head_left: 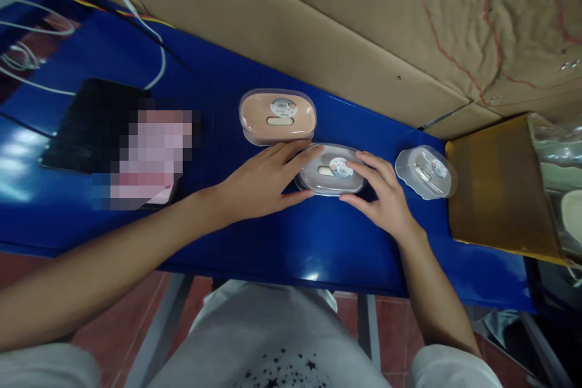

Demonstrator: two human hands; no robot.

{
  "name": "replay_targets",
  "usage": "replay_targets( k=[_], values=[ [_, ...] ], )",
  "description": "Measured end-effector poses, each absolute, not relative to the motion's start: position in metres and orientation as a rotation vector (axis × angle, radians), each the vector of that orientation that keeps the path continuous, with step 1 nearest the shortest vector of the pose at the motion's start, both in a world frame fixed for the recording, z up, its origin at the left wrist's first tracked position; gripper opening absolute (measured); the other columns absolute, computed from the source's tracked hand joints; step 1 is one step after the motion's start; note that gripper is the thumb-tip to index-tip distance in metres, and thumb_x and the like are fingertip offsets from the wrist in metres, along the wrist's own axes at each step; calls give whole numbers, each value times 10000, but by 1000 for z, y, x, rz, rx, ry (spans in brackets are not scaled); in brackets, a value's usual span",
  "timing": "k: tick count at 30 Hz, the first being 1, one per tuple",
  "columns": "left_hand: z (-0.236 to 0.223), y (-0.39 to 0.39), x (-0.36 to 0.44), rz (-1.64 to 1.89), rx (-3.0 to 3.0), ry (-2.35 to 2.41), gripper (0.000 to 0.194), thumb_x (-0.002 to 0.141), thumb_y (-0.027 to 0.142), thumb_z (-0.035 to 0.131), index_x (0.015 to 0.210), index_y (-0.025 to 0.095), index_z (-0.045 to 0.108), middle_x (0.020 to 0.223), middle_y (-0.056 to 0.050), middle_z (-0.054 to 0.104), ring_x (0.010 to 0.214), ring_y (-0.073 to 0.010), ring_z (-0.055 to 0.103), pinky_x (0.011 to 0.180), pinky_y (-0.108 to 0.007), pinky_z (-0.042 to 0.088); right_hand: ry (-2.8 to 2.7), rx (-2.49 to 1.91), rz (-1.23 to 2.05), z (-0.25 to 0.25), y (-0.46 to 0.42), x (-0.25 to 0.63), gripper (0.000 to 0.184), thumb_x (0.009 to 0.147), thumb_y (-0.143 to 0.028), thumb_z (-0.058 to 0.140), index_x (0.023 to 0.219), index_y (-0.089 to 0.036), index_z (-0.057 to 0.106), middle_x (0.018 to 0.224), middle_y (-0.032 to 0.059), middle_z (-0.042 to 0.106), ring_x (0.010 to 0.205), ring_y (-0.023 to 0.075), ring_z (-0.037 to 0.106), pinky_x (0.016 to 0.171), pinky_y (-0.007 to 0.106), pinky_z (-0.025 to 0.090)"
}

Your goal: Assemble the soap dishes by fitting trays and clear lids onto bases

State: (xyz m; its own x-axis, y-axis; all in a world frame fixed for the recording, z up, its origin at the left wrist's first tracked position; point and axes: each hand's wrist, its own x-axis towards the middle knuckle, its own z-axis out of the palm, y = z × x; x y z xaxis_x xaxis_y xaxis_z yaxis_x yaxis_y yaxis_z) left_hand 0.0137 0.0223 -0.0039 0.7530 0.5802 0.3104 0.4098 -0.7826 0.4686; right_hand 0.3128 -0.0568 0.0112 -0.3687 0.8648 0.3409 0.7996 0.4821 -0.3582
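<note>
A clear oval lidded box (331,170) with a round sticker lies on the blue table (273,242) in front of me. My left hand (261,182) clasps its left end, fingers over the top edge and thumb under the front. My right hand (384,194) clasps its right end the same way. A pink oval box (277,116) with a clear lid stands just behind, touching neither hand. A smaller clear oval box (426,172) sits to the right, apart from my right hand.
A black tablet (86,127) with a blurred patch lies at the left, white cables (154,66) behind it. Cardboard sheets (364,24) rise along the far edge. A brown carton (495,188) with plastic-wrapped goods stands at the right.
</note>
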Motion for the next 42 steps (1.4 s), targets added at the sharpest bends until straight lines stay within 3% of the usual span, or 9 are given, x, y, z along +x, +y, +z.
replay_targets(
  k=[6, 10, 14, 18, 21, 26, 33, 36, 42],
  values=[
    [-2, 19, 16, 640, 2617, 809, 693, 1061, 414, 701, 1647, 150, 443, 1640, -233, 543, 1555, -389, 518, 1265, -582, 478, -2255, -1412, 277, 13, -56, 313, 655, 1040, -518, 705, 1642, -358, 503, 1676, 111, 543, 1582, 343, 494, 1310, 591, 433],
    [-1, 16, 17, 674, 2659, 869, 606, 1068, 375, 684, 1604, 170, 488, 1645, -239, 527, 1494, -399, 580, 1184, -573, 562, -2262, -1475, 235, 11, -57, 311, 658, 1056, -534, 668, 1659, -349, 478, 1692, 114, 531, 1604, 347, 465, 1318, 617, 406],
    [1, 15, 17, 768, 2679, 910, 465, 1079, 277, 634, 1530, 208, 548, 1597, -223, 555, 1337, -341, 688, 1073, -513, 638, -2232, -1588, 142, 6, -57, 305, 683, 1066, -558, 629, 1687, -351, 432, 1700, 118, 525, 1604, 369, 463, 1298, 643, 409],
    [5, 12, 18, 750, 2797, 789, 380, 1091, 250, 599, 1468, 206, 604, 1521, -191, 612, 1310, -321, 677, 1089, -493, 609, -2252, -1601, 83, 3, -57, 303, 703, 1089, -518, 599, 1725, -346, 351, 1738, 123, 476, 1633, 354, 419, 1302, 626, 394],
    [9, 6, 19, 619, 2925, 722, 414, 1093, 270, 603, 1505, 232, 611, 1545, -170, 621, 1377, -374, 615, 1127, -568, 549, -2293, -1566, 81, 5, -56, 306, 707, 1100, -495, 588, 1734, -315, 332, 1752, 145, 449, 1650, 346, 389, 1305, 610, 385],
    [15, 1, 20, 561, 2968, 790, 499, 1074, 267, 637, 1570, 236, 591, 1602, -166, 603, 1381, -402, 598, 1176, -647, 466, -2276, -1649, 13, 19, -54, 322, 628, 1099, -519, 574, 1678, -315, 438, 1703, 142, 510, 1586, 353, 477, 1276, 616, 403],
    [17, 2, 23, 505, 2951, 902, 533, 1069, 243, 620, 1599, 232, 563, 1646, -170, 567, 1360, -413, 615, 1155, -659, 478, -2164, -2132, -158, 24, -63, 355, 718, 1090, -598, 517, 1695, -224, 416, 1780, 237, 355, 1630, 503, 351, 1250, 795, 297],
    [14, 4, 21, 517, 2890, 961, 579, 1054, 227, 630, 1624, 253, 531, 1680, -171, 527, 1402, -422, 589, 1165, -678, 459, -2222, -2155, -138, 21, -65, 361, 681, 1098, -569, 497, 1686, -231, 436, 1796, 226, 331, 1656, 509, 293, 1257, 829, 244],
    [11, 10, 19, 567, 2799, 1028, 610, 1048, 231, 627, 1645, 262, 506, 1702, -188, 492, 1404, -443, 580, 1168, -714, 423, -2071, -2212, -160, 29, -64, 371, 748, 1065, -642, 524, 1696, -258, 412, 1802, 243, 298, 1627, 511, 349, 1205, 832, 324]
  ],
)
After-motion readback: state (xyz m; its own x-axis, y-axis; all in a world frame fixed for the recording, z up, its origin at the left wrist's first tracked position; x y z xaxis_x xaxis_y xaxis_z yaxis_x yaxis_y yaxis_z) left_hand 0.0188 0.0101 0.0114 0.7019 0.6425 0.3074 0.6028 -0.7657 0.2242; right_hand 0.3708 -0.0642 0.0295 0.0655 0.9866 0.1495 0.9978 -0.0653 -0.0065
